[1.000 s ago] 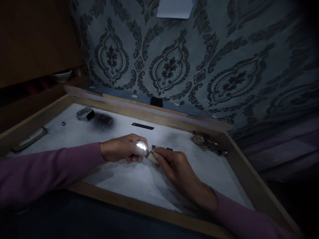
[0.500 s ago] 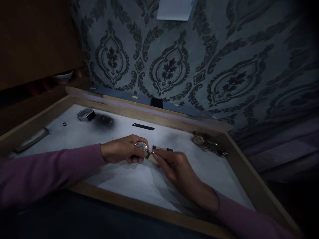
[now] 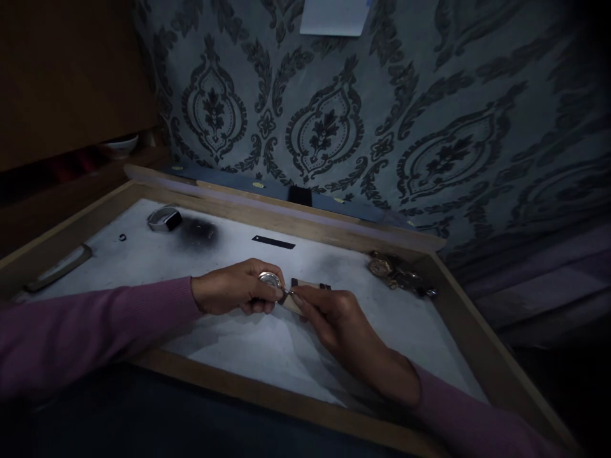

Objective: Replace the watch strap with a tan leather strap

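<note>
Near the middle of the tray, my left hand (image 3: 252,289) is closed around a round watch case (image 3: 270,280) with a silvery rim. My right hand (image 3: 329,312) pinches a small shiny metal piece (image 3: 289,292) between thumb and finger, at the right edge of the watch case. Its exact kind is too small to make out. A beige and dark brown strap (image 3: 293,304) lies behind and under the right fingertips. Whether it joins the watch case is hidden by the hands.
The wooden-edged tray (image 3: 224,375) has a white bottom. At its left are a smartwatch (image 3: 167,219), a small black ring (image 3: 123,237) and a curved strap (image 3: 62,270). A flat black strip (image 3: 273,242) lies at the back. Several watches (image 3: 398,273) lie at the right.
Both hands keep nearly the same hold and place. The view has shifted very slightly; no other change is visible.
</note>
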### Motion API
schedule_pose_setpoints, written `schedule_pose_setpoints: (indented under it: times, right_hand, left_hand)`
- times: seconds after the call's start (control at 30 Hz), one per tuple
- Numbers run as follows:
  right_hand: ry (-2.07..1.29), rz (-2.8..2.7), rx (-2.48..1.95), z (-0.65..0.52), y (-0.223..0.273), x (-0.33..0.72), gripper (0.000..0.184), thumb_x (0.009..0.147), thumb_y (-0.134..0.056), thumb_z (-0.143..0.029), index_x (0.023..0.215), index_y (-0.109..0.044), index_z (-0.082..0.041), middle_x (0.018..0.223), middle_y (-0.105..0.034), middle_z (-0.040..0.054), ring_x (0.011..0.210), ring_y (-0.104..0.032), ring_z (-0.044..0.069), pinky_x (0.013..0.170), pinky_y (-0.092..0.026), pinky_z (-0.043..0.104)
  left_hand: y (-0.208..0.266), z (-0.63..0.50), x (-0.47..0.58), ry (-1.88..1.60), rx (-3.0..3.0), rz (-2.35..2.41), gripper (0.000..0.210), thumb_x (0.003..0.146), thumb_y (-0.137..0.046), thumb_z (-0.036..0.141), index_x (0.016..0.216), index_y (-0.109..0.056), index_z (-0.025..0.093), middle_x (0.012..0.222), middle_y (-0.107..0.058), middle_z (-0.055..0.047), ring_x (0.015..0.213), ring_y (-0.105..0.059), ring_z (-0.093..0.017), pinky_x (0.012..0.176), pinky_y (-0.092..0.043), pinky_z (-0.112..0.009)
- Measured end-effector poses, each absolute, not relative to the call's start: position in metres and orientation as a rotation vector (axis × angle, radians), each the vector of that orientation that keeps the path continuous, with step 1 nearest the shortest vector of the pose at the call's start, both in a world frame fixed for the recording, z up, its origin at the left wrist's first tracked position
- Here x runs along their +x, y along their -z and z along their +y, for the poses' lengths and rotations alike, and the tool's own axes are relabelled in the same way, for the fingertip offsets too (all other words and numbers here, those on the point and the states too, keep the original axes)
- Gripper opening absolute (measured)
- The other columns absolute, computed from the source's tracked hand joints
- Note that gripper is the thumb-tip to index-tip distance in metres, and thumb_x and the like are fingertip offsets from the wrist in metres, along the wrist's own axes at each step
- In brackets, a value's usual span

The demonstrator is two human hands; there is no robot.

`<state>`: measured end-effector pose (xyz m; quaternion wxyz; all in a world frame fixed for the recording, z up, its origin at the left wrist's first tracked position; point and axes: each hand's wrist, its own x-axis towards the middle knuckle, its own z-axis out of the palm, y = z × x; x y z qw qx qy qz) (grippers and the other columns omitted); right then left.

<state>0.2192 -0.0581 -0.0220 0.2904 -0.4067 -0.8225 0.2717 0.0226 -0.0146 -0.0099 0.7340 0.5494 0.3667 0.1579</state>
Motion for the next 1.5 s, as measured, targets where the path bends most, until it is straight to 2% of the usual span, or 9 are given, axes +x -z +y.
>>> schedule_pose_setpoints:
  times: [0.6, 1.0, 1.5]
  right_hand:
    - [-0.668, -2.241, -1.092, -0.0591, 0.0222, 0.2189, 0.032, 0.094, -0.042, -0.015, 0.062, -0.045, -0.018, 0.057, -0.044, -0.0034, 0.05, -0.039, 0.008, 0.049, -0.03, 0.022]
    - [-0.527, -2.275, -1.074, -0.0618, 0.0246, 0.2194, 0.028, 0.094, -0.039, -0.013, 0.073, -0.057, -0.016, 0.063, -0.057, 0.0011, 0.053, -0.051, 0.012, 0.052, -0.037, 0.024]
    - [-0.597, -2.157, -1.231, -0.0576, 0.0254, 0.2205, 0.026, 0.093, -0.044, -0.017, 0.079, -0.066, -0.015, 0.06, -0.065, 0.0021, 0.052, -0.059, 0.014, 0.053, -0.042, 0.024]
  left_hand:
    - [0.0103, -0.0181, 0.0266, -0.389, 1.233, 0.874, 0.011, 0.071, -0.061, 0.024, 0.071, -0.055, 0.016, 0.05, -0.051, 0.006, 0.044, -0.039, -0.006, 0.042, -0.025, -0.019]
    - [0.0103, -0.0138, 0.025, -0.356, 1.201, 0.858, 0.01, 0.072, -0.062, 0.023, 0.073, -0.054, 0.016, 0.051, -0.052, 0.006, 0.043, -0.038, -0.005, 0.041, -0.023, -0.019]
    - [0.0123, -0.0115, 0.022, -0.353, 1.199, 0.827, 0.018, 0.075, -0.067, 0.029, 0.076, -0.055, 0.016, 0.054, -0.053, 0.006, 0.045, -0.04, -0.005, 0.041, -0.023, -0.019]
